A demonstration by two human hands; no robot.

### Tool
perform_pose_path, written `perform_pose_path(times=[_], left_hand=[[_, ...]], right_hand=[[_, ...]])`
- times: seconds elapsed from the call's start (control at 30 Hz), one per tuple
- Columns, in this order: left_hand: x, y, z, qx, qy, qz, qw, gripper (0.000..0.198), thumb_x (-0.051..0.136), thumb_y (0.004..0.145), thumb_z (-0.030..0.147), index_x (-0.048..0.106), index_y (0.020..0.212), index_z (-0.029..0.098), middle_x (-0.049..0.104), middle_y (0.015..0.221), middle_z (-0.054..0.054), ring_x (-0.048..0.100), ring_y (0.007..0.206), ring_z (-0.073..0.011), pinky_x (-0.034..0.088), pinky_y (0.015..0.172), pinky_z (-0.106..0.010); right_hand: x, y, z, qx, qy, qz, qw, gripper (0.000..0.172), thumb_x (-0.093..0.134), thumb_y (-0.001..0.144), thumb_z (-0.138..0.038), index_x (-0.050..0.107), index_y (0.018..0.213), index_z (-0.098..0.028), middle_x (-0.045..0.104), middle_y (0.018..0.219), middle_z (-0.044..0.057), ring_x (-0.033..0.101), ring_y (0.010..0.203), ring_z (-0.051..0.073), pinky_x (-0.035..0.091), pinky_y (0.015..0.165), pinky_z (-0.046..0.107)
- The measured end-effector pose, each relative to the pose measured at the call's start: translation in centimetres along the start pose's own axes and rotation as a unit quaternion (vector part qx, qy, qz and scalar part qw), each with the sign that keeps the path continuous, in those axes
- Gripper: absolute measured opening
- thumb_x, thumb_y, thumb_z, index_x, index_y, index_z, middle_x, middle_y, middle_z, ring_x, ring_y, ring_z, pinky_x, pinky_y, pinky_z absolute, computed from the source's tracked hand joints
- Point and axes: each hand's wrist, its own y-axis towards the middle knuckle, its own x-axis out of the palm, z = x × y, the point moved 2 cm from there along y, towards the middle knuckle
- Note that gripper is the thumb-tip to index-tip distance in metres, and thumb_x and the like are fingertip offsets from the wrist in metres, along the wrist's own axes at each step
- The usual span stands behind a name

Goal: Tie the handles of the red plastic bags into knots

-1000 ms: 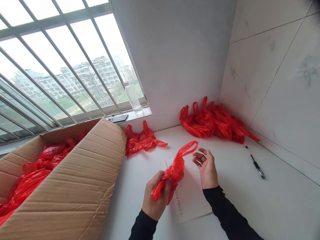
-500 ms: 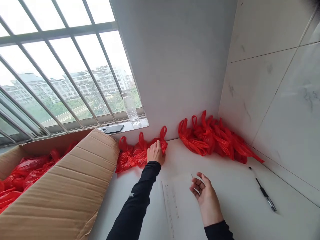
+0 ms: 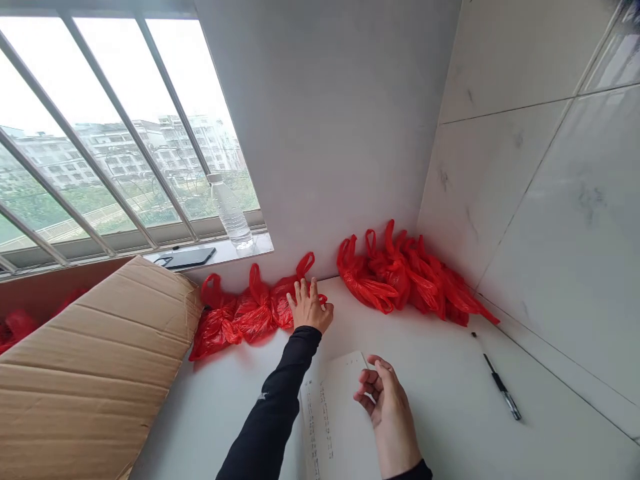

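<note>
My left hand (image 3: 310, 307) is stretched forward with fingers spread, touching the rightmost of the red plastic bags (image 3: 260, 312) lined up against the wall. The bags are tied, with loop handles standing up; what is inside does not show. Nearer to me, my right hand (image 3: 390, 407) is loosely curled with its fingers apart and nothing seen in it. It hovers at the right edge of a notebook (image 3: 345, 413) with handwritten lines, covering part of the page. Whether it touches the paper I cannot tell.
A cardboard box (image 3: 110, 353) with red bags inside stands at the left. More red bags (image 3: 410, 273) are heaped in the corner. A black pen (image 3: 503, 387) lies at the right, its cap (image 3: 474, 335) close by. The sill holds a water bottle (image 3: 230, 210) and a phone (image 3: 187, 258).
The view has shifted right, so box and bags sit further left. My left hand's fingers have spread over the rightmost bag. More of the notebook's writing shows.
</note>
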Motion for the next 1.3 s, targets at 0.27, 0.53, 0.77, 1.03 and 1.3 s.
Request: perform_pose_path(times=[0.27,0.53,0.77,1.03,1.3], left_hand=[[1.1,1.5,5.9,0.097,-0.184,-0.017,0.978,0.038,0.061,0.076,0.013,0.069,0.112,0.022,0.073,0.101,-0.012,0.065,0.105,-0.0311,0.043,0.099,-0.047],[-4.9,-3.0,2.3,0.087,-0.461,0.074,0.88,0.037,0.048,0.092,0.047,0.056,0.117,0.02,0.072,0.105,-0.01,0.07,0.093,-0.0209,0.055,0.077,-0.032],[-9.5,-13.6,-0.5,0.007,-0.661,0.054,0.748,0.044,0.073,0.077,0.051,0.064,0.108,0.021,0.073,0.101,-0.008,0.071,0.085,-0.0231,0.056,0.074,-0.033],[-8.4,-21.5,-1.1,-0.02,-0.683,0.014,0.73,0.068,0.066,0.088,0.028,0.033,0.147,0.036,0.068,0.119,-0.005,0.063,0.112,-0.0225,0.05,0.094,-0.036],[-3.3,-22.6,-3.8,-0.228,-0.754,-0.063,0.612,0.043,0.071,0.08,0.048,0.065,0.109,0.016,0.07,0.105,-0.011,0.069,0.092,-0.0227,0.057,0.067,-0.028]], right_hand=[[-0.3,0.5,0.3,-0.006,-0.016,-0.008,1.0,0.035,0.065,0.082,-0.054,0.063,0.1,-0.024,0.061,0.07,-0.002,0.057,0.06,0.013,0.054,0.058,0.027],[-0.1,0.6,-0.5,0.0,0.013,-0.041,0.999,0.048,0.063,0.082,-0.061,0.06,0.113,-0.025,0.072,0.095,0.006,0.068,0.089,0.021,0.06,0.075,0.036],[1.8,-2.5,-1.2,0.039,-0.02,-0.191,0.981,0.065,0.054,0.086,-0.07,0.052,0.134,-0.026,0.067,0.124,0.011,0.067,0.107,0.027,0.056,0.089,0.045],[2.2,-4.2,0.0,0.021,-0.08,-0.307,0.948,0.045,0.079,0.077,-0.046,0.065,0.112,-0.021,0.072,0.1,0.006,0.066,0.081,0.019,0.052,0.073,0.033],[1.5,-3.6,1.2,0.042,-0.053,-0.308,0.949,0.032,0.078,0.078,-0.042,0.068,0.102,-0.023,0.073,0.09,0.004,0.067,0.074,0.02,0.054,0.071,0.034]])
